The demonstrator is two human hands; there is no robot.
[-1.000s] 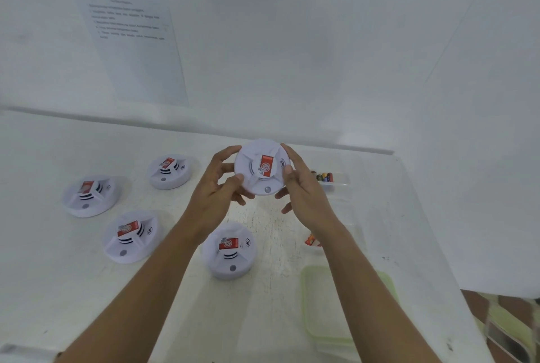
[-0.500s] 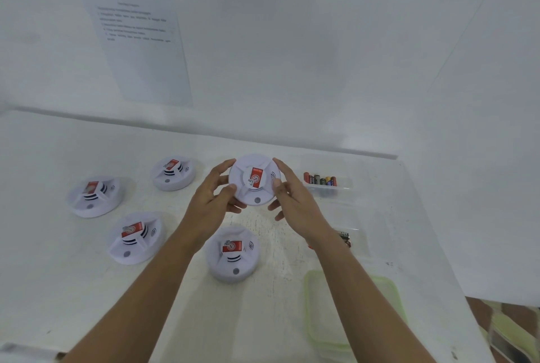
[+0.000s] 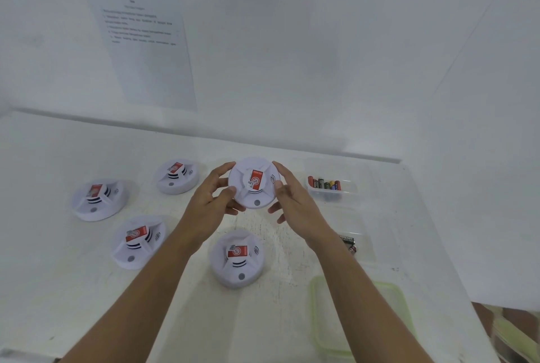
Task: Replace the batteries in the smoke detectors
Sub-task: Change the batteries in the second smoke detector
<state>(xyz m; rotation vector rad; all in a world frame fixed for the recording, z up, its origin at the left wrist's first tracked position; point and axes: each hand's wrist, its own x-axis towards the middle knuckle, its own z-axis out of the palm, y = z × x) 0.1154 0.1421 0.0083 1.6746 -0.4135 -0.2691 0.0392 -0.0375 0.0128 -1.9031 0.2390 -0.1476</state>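
Across the white table (image 3: 58, 289) nothing that lies flat has shifted in the last second; only the hands and what they carry have moved. A printed sheet (image 3: 152, 64) hangs on the wall behind, its text too blurred to read. A clear lid with a green rim (image 3: 362, 318) lies at the near right.

Both forearms reach forward. The left hand (image 3: 209, 202) curls round the left edge of a white smoke detector (image 3: 248, 196), thumb on its face. The right hand (image 3: 295, 202) grips the right edge the same way. The detector is held above the middle of the table, its red label toward the camera. It now sits lower and farther out than a second ago.

Four other detectors (image 3: 138, 241) rest face up on the table, three to the left and one just below the hands.

The far clear tub (image 3: 350, 191) was partly covered by the right hand before and now shows whole, with its row of batteries (image 3: 324, 183). A nearer clear tub (image 3: 365, 242) lies beside the right wrist. Its dark batteries (image 3: 349, 242) now show more plainly.
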